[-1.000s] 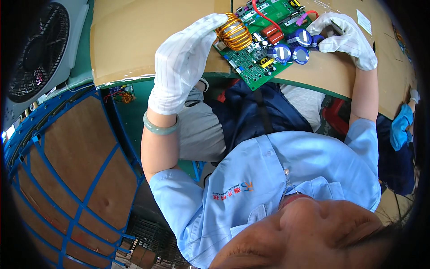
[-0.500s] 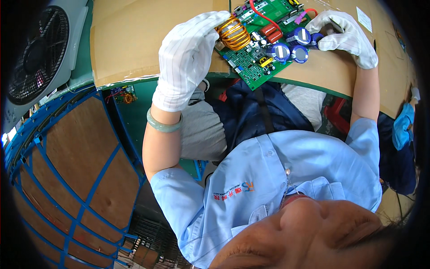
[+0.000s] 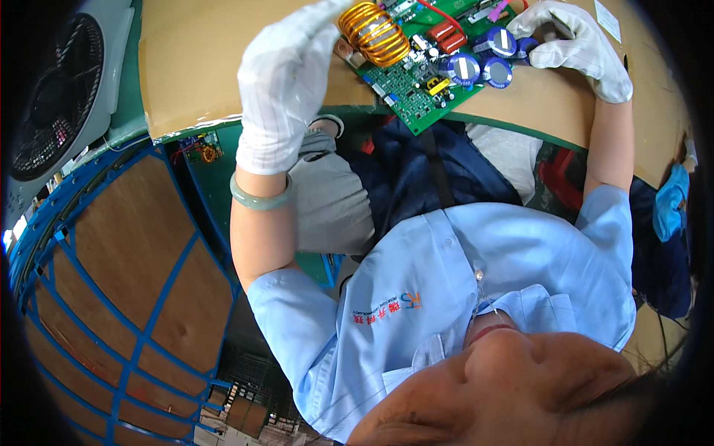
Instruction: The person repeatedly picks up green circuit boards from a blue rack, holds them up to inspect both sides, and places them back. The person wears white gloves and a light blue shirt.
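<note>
A green circuit board lies at the table's near edge, its near corner jutting out over my lap. On its left stands a coil wound with thick copper wire; on its right are several dark blue capacitors. My left hand, in a white striped glove, reaches along the board's left side by the coil. Its fingers curve round that side, the tips partly cut off by the upper edge. My right hand, gloved likewise, curls at the right side, thumb and fingers closed on the board around the outermost capacitor.
The table has a brown cardboard covering and a green edge. A grey fan stands at the far left, above a blue metal frame with brown panels. Another board with a coil lies below the table. A person's blue sleeve shows at far right.
The view has shifted a little, so table and board sit higher. My left hand and the coil end of the board have moved slightly left. My right hand stays by the capacitors.
</note>
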### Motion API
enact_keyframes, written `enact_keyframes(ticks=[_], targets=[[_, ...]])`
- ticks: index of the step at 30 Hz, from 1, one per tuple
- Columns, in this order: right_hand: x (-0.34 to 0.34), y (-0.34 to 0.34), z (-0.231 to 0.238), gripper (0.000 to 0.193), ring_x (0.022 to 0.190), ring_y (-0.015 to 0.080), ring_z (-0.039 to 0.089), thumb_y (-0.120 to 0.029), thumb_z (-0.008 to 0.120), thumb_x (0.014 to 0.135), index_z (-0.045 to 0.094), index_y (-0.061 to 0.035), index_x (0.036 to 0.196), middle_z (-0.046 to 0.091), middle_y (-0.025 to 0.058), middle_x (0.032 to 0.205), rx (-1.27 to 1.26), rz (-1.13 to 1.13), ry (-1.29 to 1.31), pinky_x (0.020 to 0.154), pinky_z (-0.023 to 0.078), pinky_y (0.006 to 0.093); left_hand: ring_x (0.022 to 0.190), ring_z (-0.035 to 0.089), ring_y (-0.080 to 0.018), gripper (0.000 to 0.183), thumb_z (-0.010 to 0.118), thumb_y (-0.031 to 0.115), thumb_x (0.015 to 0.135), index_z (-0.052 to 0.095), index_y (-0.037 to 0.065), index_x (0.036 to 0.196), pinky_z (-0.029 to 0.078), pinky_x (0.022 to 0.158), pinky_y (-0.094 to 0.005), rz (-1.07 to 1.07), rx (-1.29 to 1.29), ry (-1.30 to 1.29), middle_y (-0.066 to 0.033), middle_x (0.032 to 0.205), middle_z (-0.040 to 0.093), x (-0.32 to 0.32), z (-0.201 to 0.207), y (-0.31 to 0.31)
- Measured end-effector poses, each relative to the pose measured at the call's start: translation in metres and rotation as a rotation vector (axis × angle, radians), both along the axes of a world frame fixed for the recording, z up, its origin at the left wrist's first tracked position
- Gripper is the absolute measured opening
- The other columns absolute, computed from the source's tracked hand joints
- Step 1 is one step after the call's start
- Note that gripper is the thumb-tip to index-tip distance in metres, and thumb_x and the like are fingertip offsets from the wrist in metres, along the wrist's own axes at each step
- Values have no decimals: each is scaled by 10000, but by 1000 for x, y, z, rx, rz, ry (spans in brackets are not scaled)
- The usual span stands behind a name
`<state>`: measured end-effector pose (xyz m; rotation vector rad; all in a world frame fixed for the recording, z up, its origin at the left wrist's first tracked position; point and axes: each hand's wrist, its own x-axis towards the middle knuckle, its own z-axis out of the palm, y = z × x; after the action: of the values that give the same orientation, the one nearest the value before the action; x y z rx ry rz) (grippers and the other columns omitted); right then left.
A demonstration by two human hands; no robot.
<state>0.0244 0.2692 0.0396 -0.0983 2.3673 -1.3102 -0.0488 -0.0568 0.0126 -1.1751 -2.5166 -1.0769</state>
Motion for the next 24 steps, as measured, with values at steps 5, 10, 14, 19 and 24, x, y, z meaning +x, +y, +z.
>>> enact_keyframes(ticks=[5,10,14,19,24], targets=[[3,-7,0,407,808,130,625,-28,857,587,700,-7,962,697,60,908,-208,-205,-53,685,494,247,1215,522,-296,471,567,263,950,517,-69,1281,362,1097,-415,108,526,-609,-204,1276,566,-18,-41,-34],[4,-6,-5,408,819,131,624,-16,854,579,700,-8,957,702,64,921,-178,-216,-35,702,492,253,1196,516,-300,526,592,334,930,520,-48,1284,377,1071,-423,53,606,-693,-215,1274,548,-18,-33,-35],[7,0,-14,409,815,132,624,-11,854,568,703,-8,948,703,65,916,-186,-205,20,700,485,251,963,613,-171,316,590,184,919,633,4,1175,455,857,-287,412,-26,-243,-130,1086,663,-18,-6,-26],[3,-7,-1,423,813,134,623,-20,861,551,705,-6,944,703,69,915,-157,-197,-14,699,479,249,761,636,-74,245,554,102,941,681,28,1137,494,696,-198,517,75,-192,-76,948,735,-31,-9,-43],[8,-1,-14,441,826,145,621,-52,875,536,708,-5,941,699,73,922,-193,-204,48,724,482,264,774,645,-103,239,545,90,939,679,17,1123,512,736,-218,506,136,-243,-113,935,729,-38,-14,-48]])
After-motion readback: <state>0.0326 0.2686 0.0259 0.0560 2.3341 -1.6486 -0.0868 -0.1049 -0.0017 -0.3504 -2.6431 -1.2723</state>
